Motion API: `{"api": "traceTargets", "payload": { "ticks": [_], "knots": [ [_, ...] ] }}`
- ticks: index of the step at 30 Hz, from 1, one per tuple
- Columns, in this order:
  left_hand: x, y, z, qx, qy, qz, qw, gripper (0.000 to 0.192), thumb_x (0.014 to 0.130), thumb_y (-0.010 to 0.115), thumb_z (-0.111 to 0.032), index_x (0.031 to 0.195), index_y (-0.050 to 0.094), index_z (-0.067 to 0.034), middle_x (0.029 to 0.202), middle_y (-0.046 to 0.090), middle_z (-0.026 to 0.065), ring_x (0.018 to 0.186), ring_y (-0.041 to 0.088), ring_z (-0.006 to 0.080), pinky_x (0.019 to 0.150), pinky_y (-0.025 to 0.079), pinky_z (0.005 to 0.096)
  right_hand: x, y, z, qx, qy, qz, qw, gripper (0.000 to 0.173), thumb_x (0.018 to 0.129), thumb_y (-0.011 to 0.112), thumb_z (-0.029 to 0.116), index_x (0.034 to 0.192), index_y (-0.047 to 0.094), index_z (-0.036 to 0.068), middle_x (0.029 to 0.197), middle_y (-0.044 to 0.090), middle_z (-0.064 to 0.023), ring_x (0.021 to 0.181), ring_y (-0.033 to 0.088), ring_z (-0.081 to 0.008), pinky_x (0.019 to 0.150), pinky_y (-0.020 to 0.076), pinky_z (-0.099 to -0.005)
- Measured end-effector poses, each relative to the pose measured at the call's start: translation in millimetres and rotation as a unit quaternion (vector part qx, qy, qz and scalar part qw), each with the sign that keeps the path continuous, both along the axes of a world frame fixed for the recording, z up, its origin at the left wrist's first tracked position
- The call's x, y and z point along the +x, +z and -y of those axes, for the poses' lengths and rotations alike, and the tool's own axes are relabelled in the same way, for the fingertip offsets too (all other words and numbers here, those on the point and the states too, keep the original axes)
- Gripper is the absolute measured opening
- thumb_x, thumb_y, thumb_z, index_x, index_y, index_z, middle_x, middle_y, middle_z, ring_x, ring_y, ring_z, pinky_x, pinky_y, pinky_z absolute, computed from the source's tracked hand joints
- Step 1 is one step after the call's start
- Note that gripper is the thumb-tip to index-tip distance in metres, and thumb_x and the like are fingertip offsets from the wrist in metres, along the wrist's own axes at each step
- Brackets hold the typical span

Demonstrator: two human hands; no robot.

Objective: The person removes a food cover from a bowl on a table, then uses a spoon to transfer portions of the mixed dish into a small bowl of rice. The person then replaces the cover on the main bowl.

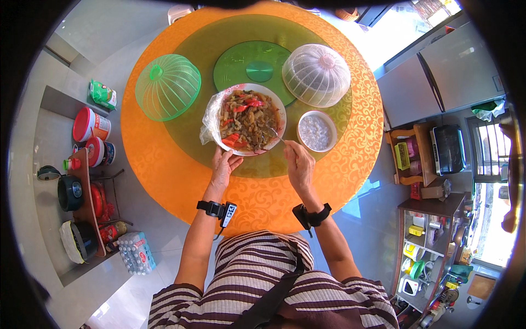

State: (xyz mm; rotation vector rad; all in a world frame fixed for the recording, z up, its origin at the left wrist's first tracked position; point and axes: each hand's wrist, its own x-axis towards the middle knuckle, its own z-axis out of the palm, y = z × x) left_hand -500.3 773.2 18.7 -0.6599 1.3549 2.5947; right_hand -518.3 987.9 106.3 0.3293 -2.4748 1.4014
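Note:
My left hand (222, 167) grips the near-left edge of a large white bowl (281, 103), with its thumb by the rim and the other fingers partly hidden beneath. In the bowl is a brown cooked vegetable dish (246, 119) with red pepper pieces. Crumpled clear plastic film (210, 119) clings to the bowl's left side. My right hand (300, 166) holds the handle of a metal spoon (274, 132), whose bowl end rests in the food near the right rim. Just right of it stands a smaller white bowl (335, 130) of white rice porridge (314, 130).
A green mesh food cover (168, 88) sits left on the round table (254, 197), a pale one (316, 76) right. Behind the large bowl is a green turntable (234, 61). Shelves (431, 201) and a refrigerator (456, 66) flank the right; buckets (92, 125) and bottled water (136, 253) the left.

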Motion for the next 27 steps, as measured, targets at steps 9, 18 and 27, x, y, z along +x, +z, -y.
{"api": "traceTargets", "payload": {
  "ticks": [9, 18, 27],
  "knots": [
    [0.5, 0.1, 0.5, 0.004, -0.005, -0.003, 1.0, 0.049, 0.087, 0.051, -0.017, 0.132, 0.033, -0.013, 0.113, 0.052, 0.0072, 0.091, 0.06, 0.0176, 0.08, 0.053, 0.0321, -2.9, -7.5, 17.1, 0.081, 0.021, 0.0, 0.997, 0.012, 0.088, 0.05, 0.007, 0.094, 0.056, -0.001, 0.073, 0.059, -0.0131, 0.061, 0.06, -0.0205, 0.055, 0.0465, -0.0313],
    [0.1, 1.2, -1.1, -0.002, -0.005, -0.006, 1.0, 0.047, 0.088, 0.047, -0.015, 0.133, 0.033, -0.014, 0.117, 0.053, 0.006, 0.092, 0.06, 0.0173, 0.08, 0.053, 0.0325, -14.7, -41.3, 18.3, -0.454, -0.08, 0.367, 0.808, 0.027, 0.09, 0.049, 0.018, 0.094, 0.055, -0.007, 0.07, 0.062, -0.0128, 0.055, 0.059, -0.0175, 0.052, 0.0508, -0.0282],
    [-1.3, 1.7, -0.8, -0.01, -0.008, -0.004, 1.0, 0.047, 0.088, 0.048, -0.014, 0.133, 0.032, -0.013, 0.116, 0.054, 0.0068, 0.093, 0.06, 0.0178, 0.078, 0.053, 0.0317, -5.5, -41.6, 11.8, -0.405, -0.085, 0.268, 0.87, 0.024, 0.091, 0.051, 0.021, 0.094, 0.059, -0.001, 0.07, 0.062, -0.0098, 0.057, 0.059, -0.0139, 0.055, 0.0501, -0.0253]
  ]
}}
